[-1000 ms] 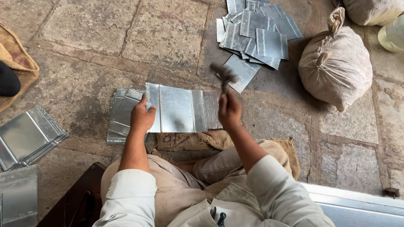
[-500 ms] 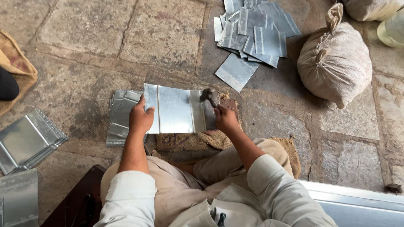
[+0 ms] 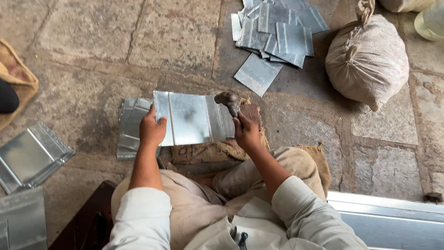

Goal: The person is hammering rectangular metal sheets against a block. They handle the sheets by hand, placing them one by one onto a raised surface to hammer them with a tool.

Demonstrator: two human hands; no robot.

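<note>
Down on the stone floor, the right hand [image 3: 246, 132], fist clenched on the hammer [image 3: 229, 101], has dropped it from its raised swing onto the sheet [image 3: 192, 118] that the left hand [image 3: 151, 129] pinches, tied whitish sack [image 3: 367, 62] at upper right.

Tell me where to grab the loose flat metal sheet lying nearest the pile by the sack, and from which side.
Take the loose flat sheet by its near corner, coming from the person's side. That end lies bare on the stone floor, while its far end is tucked under the pile of sheets. It lies flat, so probably lift an edge first, then pinch.
</note>
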